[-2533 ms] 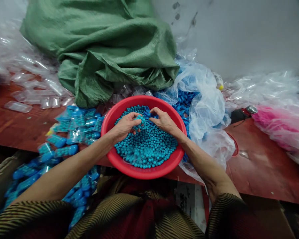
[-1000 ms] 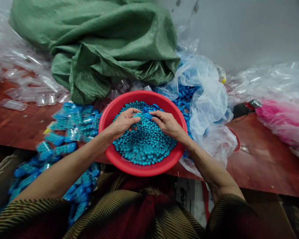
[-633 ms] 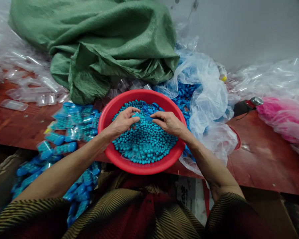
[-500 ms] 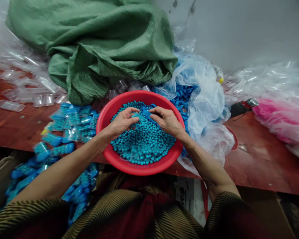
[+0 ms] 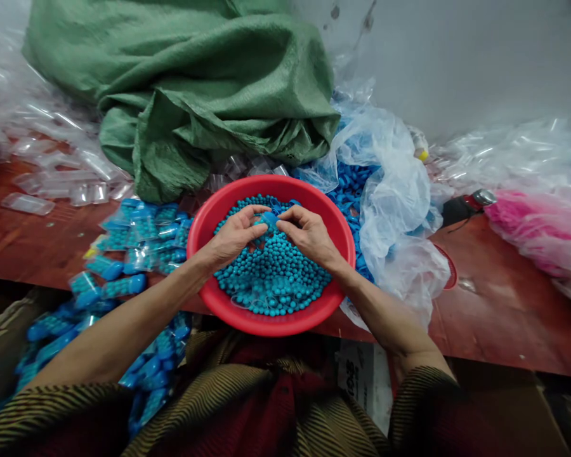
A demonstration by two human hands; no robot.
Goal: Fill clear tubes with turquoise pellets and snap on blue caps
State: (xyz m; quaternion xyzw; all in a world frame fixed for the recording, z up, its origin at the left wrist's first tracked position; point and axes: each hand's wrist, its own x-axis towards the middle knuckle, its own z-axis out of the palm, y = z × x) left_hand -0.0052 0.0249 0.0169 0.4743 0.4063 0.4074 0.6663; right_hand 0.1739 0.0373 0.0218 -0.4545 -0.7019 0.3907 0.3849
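Over a red basin (image 5: 204, 222) full of turquoise beads (image 5: 276, 279), my two hands meet. My left hand (image 5: 238, 235) is closed round a clear plastic container (image 5: 261, 236) with turquoise beads in it, partly hidden by the fingers. In the fingertips of my right hand (image 5: 311, 235) is a blue cap (image 5: 269, 220), held at the container's mouth. Whether the cap is seated cannot be made out. More blue caps (image 5: 285, 206) lie on the beads at the basin's far side.
Filled, blue-capped containers (image 5: 124, 285) pile up left of the basin, and more sit below the table edge. Clear empty containers (image 5: 28, 203) lie far left. A green sack (image 5: 195, 82) stands behind; a plastic bag (image 5: 394, 203) with blue caps lies right, beside a pink bag (image 5: 528, 222).
My right hand has moved left, bringing the blue cap from above the beads to the container in my left hand. The view has shifted slightly.
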